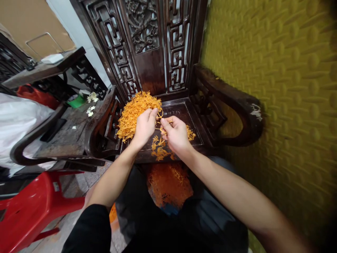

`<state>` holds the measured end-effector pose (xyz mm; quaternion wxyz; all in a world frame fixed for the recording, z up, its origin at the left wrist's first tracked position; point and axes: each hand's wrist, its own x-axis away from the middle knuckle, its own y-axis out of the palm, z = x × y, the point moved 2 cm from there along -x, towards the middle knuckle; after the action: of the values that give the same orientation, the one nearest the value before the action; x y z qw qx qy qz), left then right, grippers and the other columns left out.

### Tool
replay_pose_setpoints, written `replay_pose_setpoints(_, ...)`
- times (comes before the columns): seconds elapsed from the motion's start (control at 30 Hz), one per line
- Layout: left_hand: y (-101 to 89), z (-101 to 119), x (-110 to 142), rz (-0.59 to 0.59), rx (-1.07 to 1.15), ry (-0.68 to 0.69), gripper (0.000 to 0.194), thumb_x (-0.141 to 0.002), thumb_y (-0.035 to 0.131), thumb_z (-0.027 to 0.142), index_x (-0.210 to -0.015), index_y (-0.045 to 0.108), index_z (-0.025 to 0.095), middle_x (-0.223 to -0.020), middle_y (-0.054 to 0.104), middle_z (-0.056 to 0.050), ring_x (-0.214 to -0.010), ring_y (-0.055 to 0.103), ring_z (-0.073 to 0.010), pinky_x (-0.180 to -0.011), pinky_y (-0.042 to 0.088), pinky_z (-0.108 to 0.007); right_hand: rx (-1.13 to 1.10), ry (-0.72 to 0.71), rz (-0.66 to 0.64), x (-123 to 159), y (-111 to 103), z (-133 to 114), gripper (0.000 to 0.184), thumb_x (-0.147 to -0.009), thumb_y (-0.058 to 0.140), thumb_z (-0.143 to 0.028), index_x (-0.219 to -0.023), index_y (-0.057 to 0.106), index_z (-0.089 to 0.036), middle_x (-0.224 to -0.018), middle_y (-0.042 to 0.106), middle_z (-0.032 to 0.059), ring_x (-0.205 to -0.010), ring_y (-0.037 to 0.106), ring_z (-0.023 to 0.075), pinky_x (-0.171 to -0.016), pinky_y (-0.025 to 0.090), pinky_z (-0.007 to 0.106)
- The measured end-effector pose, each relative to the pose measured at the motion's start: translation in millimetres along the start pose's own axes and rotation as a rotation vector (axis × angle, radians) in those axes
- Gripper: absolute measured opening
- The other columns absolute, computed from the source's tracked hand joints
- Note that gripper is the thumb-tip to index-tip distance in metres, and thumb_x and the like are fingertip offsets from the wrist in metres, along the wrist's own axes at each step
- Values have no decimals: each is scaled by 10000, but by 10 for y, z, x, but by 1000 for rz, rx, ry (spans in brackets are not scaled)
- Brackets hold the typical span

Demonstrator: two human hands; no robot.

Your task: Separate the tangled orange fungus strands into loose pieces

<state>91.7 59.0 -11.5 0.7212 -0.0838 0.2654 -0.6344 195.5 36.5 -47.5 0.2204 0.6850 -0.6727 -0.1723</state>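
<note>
A heap of thin orange strands (pixel 135 110) lies on the seat of a dark carved wooden chair (pixel 184 112). My left hand (pixel 144 126) rests at the heap's near edge, fingers pinched on a few strands. My right hand (pixel 176 135) sits just right of it, fingers also closed on the same small orange strand piece (pixel 161 123) between the two hands. Smaller orange clumps (pixel 159 149) lie on the seat's front edge under my hands. Below the seat, between my knees, a dark bag holds more orange strands (pixel 170 182).
A yellow embossed wall (pixel 284 88) runs close along the right. The chair's armrest (pixel 234 102) curves on the right. A second dark chair (pixel 68 130) stands to the left, with white bits on its seat. A red plastic chair (pixel 31 207) and white bag (pixel 18 119) are at left.
</note>
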Motion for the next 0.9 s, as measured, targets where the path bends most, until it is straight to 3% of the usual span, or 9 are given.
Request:
replay_pose_setpoints(0.07,7,-21,-44,-69,232,-139,472,-971,542,600,-712,447,218,-560,438,49,-471,396,-91,-463,300,-246,-22,3,3,-5,-31,-56,438,-713,869,-507,-770,566,-196,-600,536,-61,-432,431,44,-365,272,179)
replay_pose_setpoints(0.13,-88,-73,-124,-39,416,-270,467,-959,557,616,-734,431,227,-522,353,81,-409,312,-73,-410,221,-232,-60,-27,38,-24,-137,-159,404,-715,870,-452,-740,561,-194,-577,522,-66,-416,389,33,-362,253,176)
replay_pose_setpoints(0.27,-449,-243,-297,246,625,-401,476,-1014,477,579,-722,331,233,-493,188,115,-379,138,-53,-382,110,-211,-139,-188,177,-70,-516,-481,403,-694,883,-369,-711,518,-200,-609,523,-69,-425,341,14,-364,217,162)
replay_pose_setpoints(0.33,-436,-309,-313,134,717,-509,476,-1019,474,574,-721,346,226,-498,204,113,-380,131,-47,-375,99,-200,-117,-174,155,-75,-643,-589,406,-692,886,-376,-726,521,-203,-642,539,-62,-433,366,18,-362,218,163)
replay_pose_setpoints(0.47,-7,-327,-258,-209,853,-656,452,-979,551,596,-777,451,204,-518,274,107,-368,168,-35,-363,98,-173,-1,-94,71,-26,-676,-635,405,-709,887,-436,-762,557,-207,-653,569,-47,-433,445,41,-347,233,178)
replay_pose_setpoints(0.63,537,-417,-372,-279,882,-720,503,-936,541,686,-810,481,204,-551,375,79,-371,278,-46,-366,157,-166,51,-30,14,33,-710,-678,376,-756,855,-454,-795,578,-203,-669,613,-26,-426,476,60,-352,266,192)
replay_pose_setpoints(0.73,860,-547,-420,-332,790,-745,437,-986,485,607,-884,551,187,-632,534,16,-452,474,-93,-431,355,-195,-5,150,-41,27,-820,-717,317,-776,824,-418,-878,631,-189,-707,639,-1,-510,556,96,-392,362,202)
replay_pose_setpoints(0.8,1051,-617,-422,-396,613,-690,390,-1006,469,524,-953,612,165,-744,653,-50,-574,603,-140,-555,484,-248,-56,236,-68,18,-900,-752,269,-793,775,-373,-938,670,-173,-756,672,25,-599,620,126,-465,476,230)
replay_pose_setpoints(0.9,1155,-641,-424,-418,354,-521,294,-941,603,431,-946,694,151,-882,744,-106,-776,689,-208,-751,540,-323,-93,260,-91,7,-991,-811,250,-770,710,-287,-984,704,-157,-900,739,81,-795,712,186,-689,626,322)
